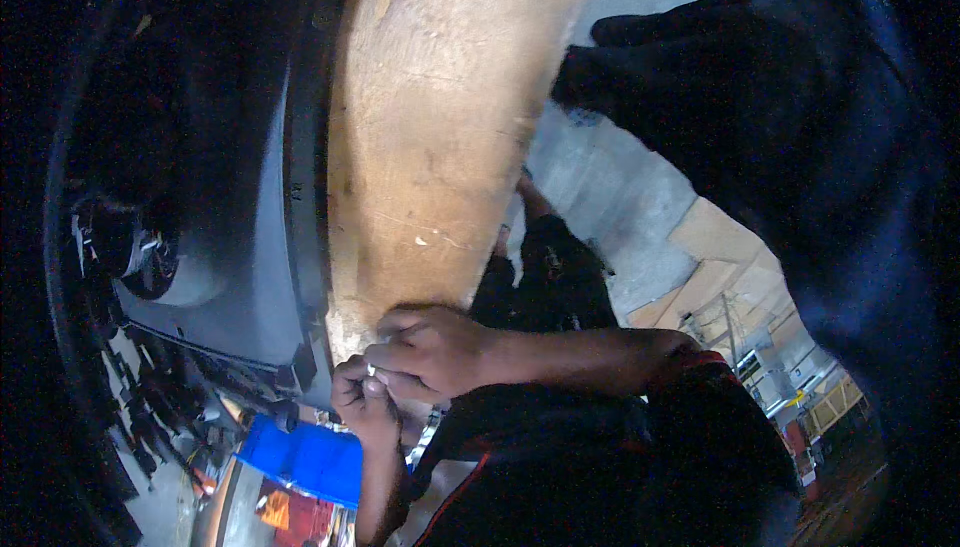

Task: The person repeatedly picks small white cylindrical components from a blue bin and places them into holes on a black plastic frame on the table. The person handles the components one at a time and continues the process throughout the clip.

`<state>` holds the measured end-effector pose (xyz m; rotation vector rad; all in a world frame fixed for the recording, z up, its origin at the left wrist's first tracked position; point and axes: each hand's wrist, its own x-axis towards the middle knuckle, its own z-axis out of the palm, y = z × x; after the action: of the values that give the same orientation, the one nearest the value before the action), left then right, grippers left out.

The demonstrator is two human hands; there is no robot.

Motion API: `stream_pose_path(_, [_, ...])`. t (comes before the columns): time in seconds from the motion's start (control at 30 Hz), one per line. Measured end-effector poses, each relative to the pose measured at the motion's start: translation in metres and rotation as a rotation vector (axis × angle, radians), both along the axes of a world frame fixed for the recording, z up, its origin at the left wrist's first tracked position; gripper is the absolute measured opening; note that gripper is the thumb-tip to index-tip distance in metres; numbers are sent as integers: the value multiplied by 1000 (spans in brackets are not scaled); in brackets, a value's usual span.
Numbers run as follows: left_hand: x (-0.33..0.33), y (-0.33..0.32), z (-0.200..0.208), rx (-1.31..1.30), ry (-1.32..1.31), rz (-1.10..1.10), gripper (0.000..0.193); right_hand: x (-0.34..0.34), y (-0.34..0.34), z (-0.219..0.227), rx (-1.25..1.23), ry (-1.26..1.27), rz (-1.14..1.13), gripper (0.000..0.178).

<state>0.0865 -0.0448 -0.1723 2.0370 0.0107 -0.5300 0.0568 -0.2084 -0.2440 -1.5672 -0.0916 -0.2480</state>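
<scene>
My left hand (362,399) and my right hand (428,349) meet near the lower end of a worn tan tabletop (425,162). Both have their fingers closed and pressed together. At the fingertips a small white piece (372,372) shows, too small for its kind to be told. The left thumb is raised beside it, and the right fingers curl over it from the other side. My left forearm rises from the lower edge, while the right one reaches in from the right, out of a dark sleeve with red trim.
A large dark machine-like body (220,277) with a grey edge lines the tabletop's left side. Below it are a blue bin (305,459) and orange and red items (290,509). Dark cloth (740,77) fills the upper right. Flat cardboard (720,242) lies on the grey floor.
</scene>
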Motion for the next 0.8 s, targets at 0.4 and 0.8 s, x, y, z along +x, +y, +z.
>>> stream_pose_path(0.4, [-37,60,66,-374,-109,124,23,-11,50,97,-152,-94,173,27])
stream_pose_path(0.8, [-54,162,194,-721,-221,-59,24,-9,114,279,-595,-333,319,22])
